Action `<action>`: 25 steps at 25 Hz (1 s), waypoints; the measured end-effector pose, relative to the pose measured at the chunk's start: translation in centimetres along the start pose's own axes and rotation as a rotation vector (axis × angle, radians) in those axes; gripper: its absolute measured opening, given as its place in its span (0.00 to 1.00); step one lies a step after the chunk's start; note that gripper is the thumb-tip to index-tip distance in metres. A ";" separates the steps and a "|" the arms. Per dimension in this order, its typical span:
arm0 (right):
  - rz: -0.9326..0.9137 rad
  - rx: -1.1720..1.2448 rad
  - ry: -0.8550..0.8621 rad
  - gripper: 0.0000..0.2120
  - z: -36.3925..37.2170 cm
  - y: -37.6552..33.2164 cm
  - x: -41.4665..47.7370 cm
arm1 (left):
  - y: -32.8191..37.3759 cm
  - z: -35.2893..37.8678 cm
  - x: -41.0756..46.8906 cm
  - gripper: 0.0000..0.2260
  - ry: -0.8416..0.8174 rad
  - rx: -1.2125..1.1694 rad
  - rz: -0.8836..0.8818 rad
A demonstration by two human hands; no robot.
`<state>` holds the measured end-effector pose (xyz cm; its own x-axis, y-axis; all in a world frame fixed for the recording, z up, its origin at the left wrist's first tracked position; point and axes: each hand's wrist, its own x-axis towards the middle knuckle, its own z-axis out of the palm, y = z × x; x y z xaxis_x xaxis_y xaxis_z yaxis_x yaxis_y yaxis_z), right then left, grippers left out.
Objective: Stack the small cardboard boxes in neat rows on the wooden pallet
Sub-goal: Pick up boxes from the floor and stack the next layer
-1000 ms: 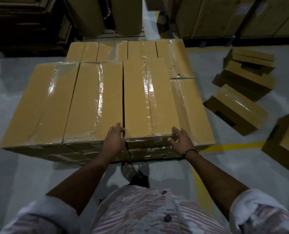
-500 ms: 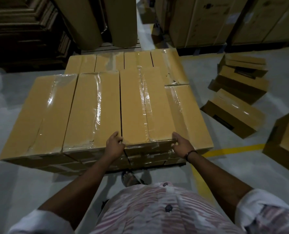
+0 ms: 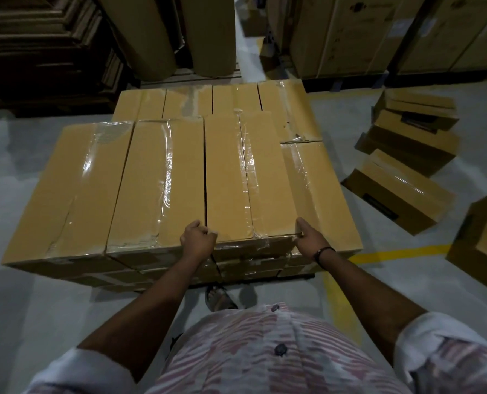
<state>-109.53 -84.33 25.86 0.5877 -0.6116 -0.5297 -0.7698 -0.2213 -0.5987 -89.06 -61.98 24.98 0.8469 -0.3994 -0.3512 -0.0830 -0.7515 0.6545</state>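
Left hand and right hand have curled onto the top box.

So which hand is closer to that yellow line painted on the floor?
Right. The right hand grips the box at its near corner on the side toward the yellow line; the left hand grips the opposite near corner, farther from it.

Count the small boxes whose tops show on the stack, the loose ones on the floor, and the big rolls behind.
Stacked boxes, tops showing: 8
Loose boxes: 4
Rolls: 2
Total: 14
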 end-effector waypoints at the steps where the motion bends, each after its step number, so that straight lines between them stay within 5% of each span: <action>1: 0.005 0.001 -0.004 0.33 0.0 -0.1 0.1 | 0.1 0.1 0.0 0.16 0.011 -0.035 -0.035; 5: 0.015 0.003 -0.006 0.35 -0.1 -0.1 0.1 | 0.0 -0.1 0.4 0.17 0.044 -0.119 -0.114; 12: -0.002 -0.033 -0.002 0.33 -0.1 0.3 0.4 | -0.7 0.1 -0.3 0.17 0.042 -0.067 -0.004; 15: -0.022 -0.044 -0.003 0.32 -0.1 0.0 0.8 | -0.7 0.3 -0.9 0.14 0.083 0.164 0.158; 19: -0.027 -0.050 -0.035 0.33 -0.3 0.0 1.4 | -0.1 -0.2 -0.4 0.31 0.045 0.565 0.383; 25: 0.040 0.024 0.008 0.32 -0.8 -3.7 5.5 | 1.6 -1.7 4.8 0.34 -0.171 0.835 0.410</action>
<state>-103.67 -87.51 25.61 0.5544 -0.6258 -0.5487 -0.7866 -0.1785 -0.5911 -84.19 -64.23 25.47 0.5849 -0.7378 -0.3369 -0.7628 -0.6416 0.0809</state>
